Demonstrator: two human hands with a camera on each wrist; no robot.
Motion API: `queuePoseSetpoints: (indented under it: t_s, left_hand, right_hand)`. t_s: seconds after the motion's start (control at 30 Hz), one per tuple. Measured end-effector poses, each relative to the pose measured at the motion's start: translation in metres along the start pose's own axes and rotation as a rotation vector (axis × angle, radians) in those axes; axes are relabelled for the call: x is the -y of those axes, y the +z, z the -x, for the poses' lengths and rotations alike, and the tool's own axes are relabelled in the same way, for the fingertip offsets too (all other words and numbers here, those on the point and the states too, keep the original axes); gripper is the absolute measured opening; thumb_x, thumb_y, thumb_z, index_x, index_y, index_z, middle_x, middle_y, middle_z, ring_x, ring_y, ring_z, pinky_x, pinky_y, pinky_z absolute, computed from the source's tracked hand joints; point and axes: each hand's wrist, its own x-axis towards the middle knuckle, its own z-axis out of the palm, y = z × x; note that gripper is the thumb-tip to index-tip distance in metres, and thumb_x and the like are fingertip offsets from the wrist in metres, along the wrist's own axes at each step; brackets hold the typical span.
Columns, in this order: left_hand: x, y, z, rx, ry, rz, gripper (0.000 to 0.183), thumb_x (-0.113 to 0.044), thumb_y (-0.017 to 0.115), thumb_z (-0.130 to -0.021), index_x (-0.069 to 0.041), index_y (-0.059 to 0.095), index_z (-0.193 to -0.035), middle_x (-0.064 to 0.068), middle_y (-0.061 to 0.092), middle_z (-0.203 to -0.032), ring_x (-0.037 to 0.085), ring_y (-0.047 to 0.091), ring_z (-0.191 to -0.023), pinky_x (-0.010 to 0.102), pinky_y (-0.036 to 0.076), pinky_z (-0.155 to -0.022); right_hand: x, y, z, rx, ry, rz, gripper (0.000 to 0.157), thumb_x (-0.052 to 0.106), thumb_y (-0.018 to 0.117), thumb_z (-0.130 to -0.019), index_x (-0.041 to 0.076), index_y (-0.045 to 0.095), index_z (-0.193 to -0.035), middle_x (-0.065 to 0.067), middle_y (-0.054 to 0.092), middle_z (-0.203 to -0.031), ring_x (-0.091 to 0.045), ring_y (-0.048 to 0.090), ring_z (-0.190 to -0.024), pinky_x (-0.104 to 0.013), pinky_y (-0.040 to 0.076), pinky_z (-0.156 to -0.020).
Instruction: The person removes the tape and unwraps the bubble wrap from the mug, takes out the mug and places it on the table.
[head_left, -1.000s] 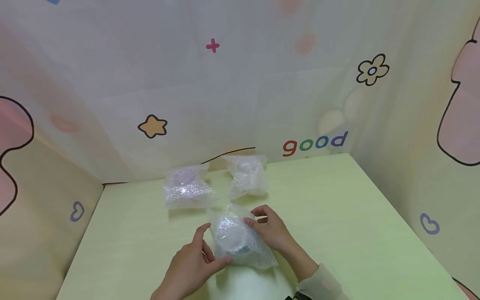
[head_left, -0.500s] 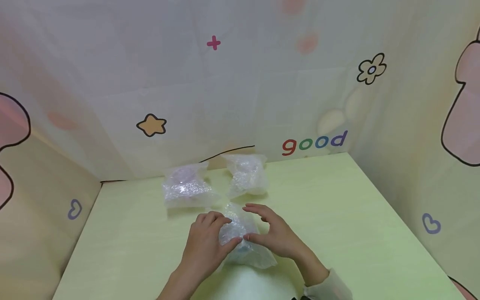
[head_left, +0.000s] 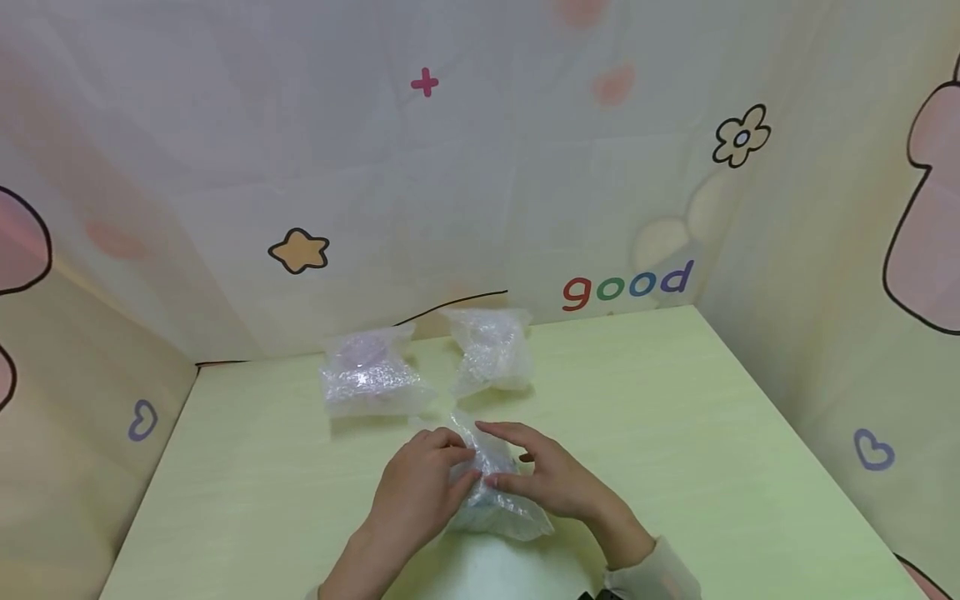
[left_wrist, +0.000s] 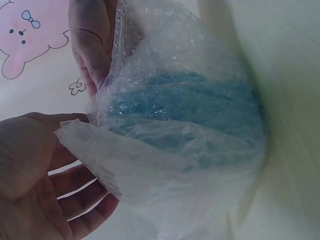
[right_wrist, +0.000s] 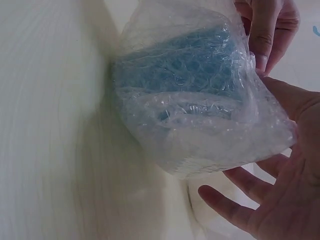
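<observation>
A bubble wrap bag (head_left: pixel 498 517) stands between the two hands near the front of the table. Something blue with a white part shows through the plastic in both wrist views; its kind is blurred by the wrap. My left hand (head_left: pixel 420 483) holds the bag's upper left side, thumb and forefinger curled at the plastic. From the other side, my right hand (head_left: pixel 558 475) touches the bag with its thumb, the forefinger reaching out above and the other fingers spread behind a loose flap (right_wrist: pixel 270 130). Both thumbs come close together at the upper edge.
Two more bubble-wrapped packages lie at the back of the pale green table (head_left: pixel 675 433), one pinkish package (head_left: pixel 371 371) on the left and one whitish package (head_left: pixel 491 350) beside it. A printed cloth wall (head_left: pixel 480 192) encloses the back and sides.
My left hand has moved from the bag's lower left up over its top side, its fingers drawing in. My right hand has shifted its thumb down toward the left thumb. The back packages stay put.
</observation>
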Motion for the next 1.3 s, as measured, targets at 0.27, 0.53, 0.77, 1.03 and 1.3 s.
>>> queuePoseSetpoints:
  t_s: [0.27, 0.53, 0.77, 1.03, 1.3]
  left_hand:
    - [-0.009, 0.005, -0.003, -0.041, 0.019, -0.109, 0.008, -0.017, 0.082, -0.083, -0.014, 0.076, -0.078, -0.003, 0.074, -0.092, 0.016, 0.068, -0.078, 0.03, 0.057, -0.057]
    - [-0.013, 0.019, -0.01, -0.156, -0.01, -0.115, 0.006, -0.015, 0.083, -0.081, -0.012, 0.078, -0.082, -0.003, 0.072, -0.086, 0.015, 0.065, -0.071, 0.031, 0.057, -0.054]
    - [-0.009, 0.026, -0.009, -0.21, -0.011, -0.118, 0.006, -0.016, 0.083, -0.083, -0.012, 0.078, -0.084, -0.003, 0.073, -0.086, 0.015, 0.065, -0.072, 0.031, 0.057, -0.052]
    - [-0.009, 0.025, -0.008, -0.24, 0.022, -0.13, 0.01, -0.014, 0.083, -0.083, -0.01, 0.074, -0.078, -0.001, 0.068, -0.079, 0.014, 0.06, -0.066, 0.028, 0.054, -0.05]
    - [-0.008, 0.022, -0.009, -0.199, 0.005, -0.152, 0.01, -0.013, 0.081, -0.086, -0.009, 0.073, -0.081, -0.002, 0.061, -0.072, 0.013, 0.052, -0.059, 0.027, 0.051, -0.049]
  right_hand:
    - [0.001, 0.001, -0.003, -0.001, 0.013, -0.011, 0.058, 0.032, 0.074, -0.096, 0.027, 0.055, -0.15, -0.002, 0.051, -0.158, -0.029, 0.045, -0.148, -0.06, 0.047, -0.105]
    - [0.0, 0.004, -0.007, 0.0, 0.042, -0.139, 0.053, 0.023, 0.067, -0.102, 0.017, 0.052, -0.153, -0.006, 0.049, -0.16, -0.03, 0.04, -0.151, -0.052, 0.046, -0.114]
    - [-0.001, 0.008, -0.009, -0.033, 0.057, -0.164, 0.052, 0.02, 0.069, -0.101, 0.014, 0.054, -0.151, -0.009, 0.052, -0.157, -0.03, 0.044, -0.148, -0.048, 0.049, -0.112]
    - [0.003, 0.006, -0.009, -0.034, 0.028, -0.117, 0.051, 0.021, 0.073, -0.098, 0.015, 0.059, -0.146, -0.008, 0.057, -0.152, -0.034, 0.047, -0.145, -0.058, 0.05, -0.107]
    - [0.007, 0.001, -0.015, 0.017, 0.054, -0.09, 0.05, 0.021, 0.076, -0.095, 0.021, 0.061, -0.143, 0.001, 0.061, -0.146, -0.027, 0.052, -0.139, -0.046, 0.055, -0.103]
